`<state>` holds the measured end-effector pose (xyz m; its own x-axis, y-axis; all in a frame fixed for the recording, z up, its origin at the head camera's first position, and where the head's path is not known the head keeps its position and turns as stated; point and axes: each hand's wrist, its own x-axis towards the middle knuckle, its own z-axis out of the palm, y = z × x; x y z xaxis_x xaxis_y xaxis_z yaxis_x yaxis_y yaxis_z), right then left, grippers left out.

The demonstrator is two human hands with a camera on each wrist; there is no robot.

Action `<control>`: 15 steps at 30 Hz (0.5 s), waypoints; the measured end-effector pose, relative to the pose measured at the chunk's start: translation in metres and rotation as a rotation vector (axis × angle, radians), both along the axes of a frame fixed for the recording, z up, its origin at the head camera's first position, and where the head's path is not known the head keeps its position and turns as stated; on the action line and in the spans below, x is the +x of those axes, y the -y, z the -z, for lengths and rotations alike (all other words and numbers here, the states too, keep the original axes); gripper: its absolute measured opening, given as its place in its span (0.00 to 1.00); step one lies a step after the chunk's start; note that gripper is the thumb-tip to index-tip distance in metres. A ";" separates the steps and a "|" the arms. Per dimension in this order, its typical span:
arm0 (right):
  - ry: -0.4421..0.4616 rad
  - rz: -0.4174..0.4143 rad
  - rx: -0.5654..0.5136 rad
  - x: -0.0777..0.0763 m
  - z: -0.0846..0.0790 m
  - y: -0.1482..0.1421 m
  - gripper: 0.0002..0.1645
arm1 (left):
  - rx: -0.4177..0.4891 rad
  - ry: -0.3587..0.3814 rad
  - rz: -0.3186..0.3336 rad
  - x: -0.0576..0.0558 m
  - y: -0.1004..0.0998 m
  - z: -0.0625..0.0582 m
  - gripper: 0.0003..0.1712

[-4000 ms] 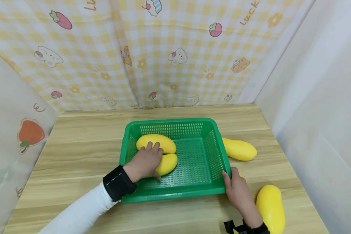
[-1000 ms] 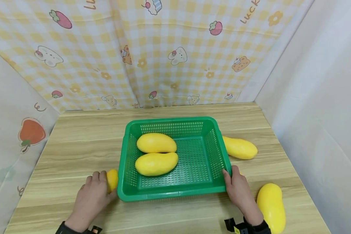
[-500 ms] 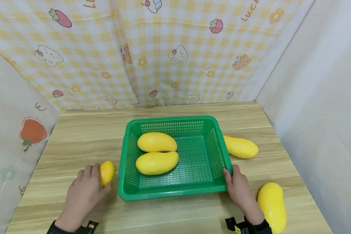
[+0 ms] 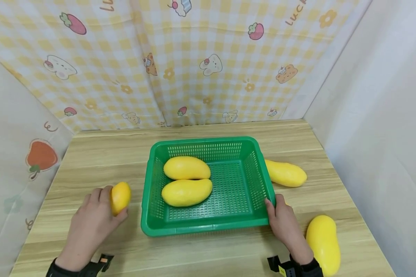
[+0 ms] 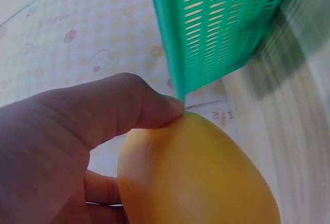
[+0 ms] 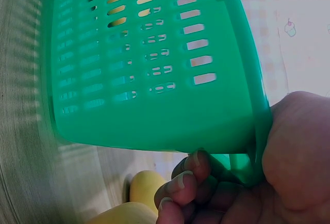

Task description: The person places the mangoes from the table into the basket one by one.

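Mango point(image 4: 121, 197) gripped in the left hand point(image 4: 89, 223) likely wants firm handling, right hand point(image 4: 286, 227) holding green basket point(image 4: 208, 227) by its near-right corner.

Makeshift tabletop booth, by the look of it — wood-grain table point(image 4: 228, 254) boxed in on three sides. Back: yellow-check curtain point(image 4: 194, 34) with cartoon print and "Luck" lettering point(image 4: 296, 13), meeting the table's far edge. Left: pale sheet point(image 4: 7, 127), strawberry print point(image 4: 41, 154). Right: plain white sheet point(image 4: 378, 115). Home or lab beyond — can't tell.
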<state>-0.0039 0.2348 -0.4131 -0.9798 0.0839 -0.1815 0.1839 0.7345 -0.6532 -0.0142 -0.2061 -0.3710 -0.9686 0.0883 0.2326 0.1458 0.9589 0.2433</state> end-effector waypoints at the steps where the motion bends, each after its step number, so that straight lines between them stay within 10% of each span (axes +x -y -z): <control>1: 0.001 0.000 -0.001 0.000 0.000 0.000 0.16 | 0.003 -0.011 -0.001 0.000 0.000 -0.002 0.39; 15: 0.001 -0.002 0.000 0.000 -0.001 0.000 0.16 | 0.012 -0.101 0.059 -0.009 -0.015 -0.018 0.41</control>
